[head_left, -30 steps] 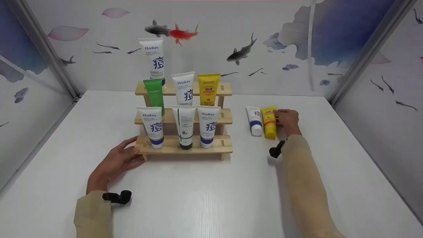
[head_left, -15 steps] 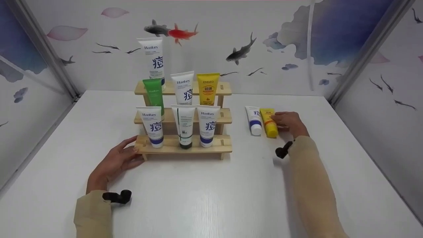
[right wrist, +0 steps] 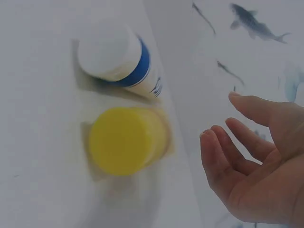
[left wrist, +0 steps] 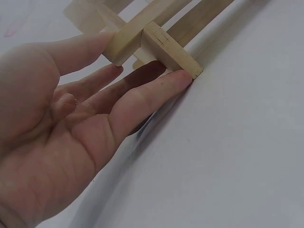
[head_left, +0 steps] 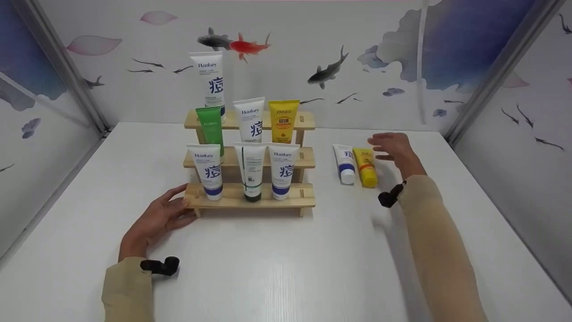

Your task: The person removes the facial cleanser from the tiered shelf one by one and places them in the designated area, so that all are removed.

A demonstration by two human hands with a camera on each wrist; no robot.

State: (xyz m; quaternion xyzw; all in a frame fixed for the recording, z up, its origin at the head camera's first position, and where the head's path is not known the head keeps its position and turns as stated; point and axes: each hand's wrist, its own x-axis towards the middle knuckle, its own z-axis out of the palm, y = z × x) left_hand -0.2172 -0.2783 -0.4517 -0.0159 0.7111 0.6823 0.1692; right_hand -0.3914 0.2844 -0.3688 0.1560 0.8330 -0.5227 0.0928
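Note:
A three-tier wooden display stand (head_left: 250,203) holds several squeeze tubes upright on its steps. My left hand (head_left: 156,219) grips the left end of its lowest step; in the left wrist view the thumb is at the shelf end (left wrist: 128,40) and the fingers reach under it to the leg (left wrist: 173,52). To the right of the stand, a white tube (head_left: 344,164) with a blue band and a yellow tube (head_left: 365,167) lie side by side on the table. My right hand (head_left: 395,150) is raised just right of the yellow tube, fingers loosely bent, holding nothing.
On the stand are a green tube (head_left: 211,129), a yellow tube (head_left: 283,120) and several white tubes, one tall white tube (head_left: 209,82) at the top left. Behind the white table (head_left: 268,268) rises a wall (head_left: 277,80) printed with fish.
My right hand has let go of the yellow tube and moved up and right, away from it. The yellow tube's cap end has shifted slightly right. My left hand stays on the stand.

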